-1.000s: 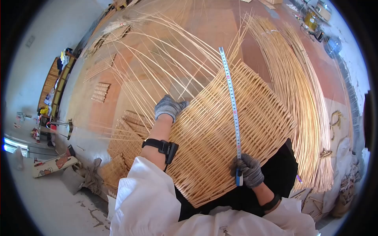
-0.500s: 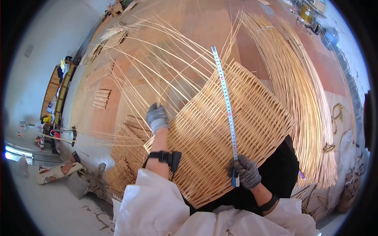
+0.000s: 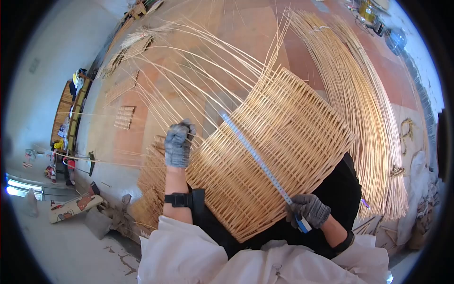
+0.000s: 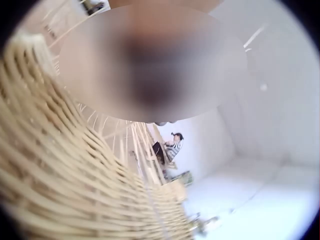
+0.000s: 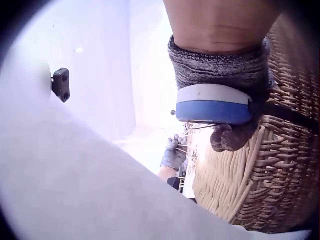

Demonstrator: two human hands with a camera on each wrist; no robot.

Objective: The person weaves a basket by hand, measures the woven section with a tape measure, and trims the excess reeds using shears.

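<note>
A woven wicker panel (image 3: 269, 151) lies tilted over the person's lap, long loose rods (image 3: 198, 90) fanning from its upper left edge. Beside that edge is the gloved left hand (image 3: 178, 143), its fingers curled round thin rods. The gloved right hand (image 3: 309, 210) grips the blue and white tape measure (image 3: 302, 223) at the panel's lower right. From there the tape blade (image 3: 257, 158) runs diagonally up-left over the weave, its end near the upper left edge. The right wrist view shows the case (image 5: 214, 105) against the glove (image 5: 220, 70); the left wrist view is mostly blurred, with weave (image 4: 75, 165) at left.
Long bundled rods (image 3: 350, 94) lie on the floor at the right. More woven pieces (image 3: 153, 175) are left of the panel, with a small one (image 3: 124, 117) farther off. A wooden bench (image 3: 63, 109) stands by the left wall. Another person (image 4: 173, 147) sits in the distance.
The tape blade has shortened and swung left, its end dropping from beyond the panel to its upper left edge. The left hand has shifted left and down; the right hand has moved slightly right.
</note>
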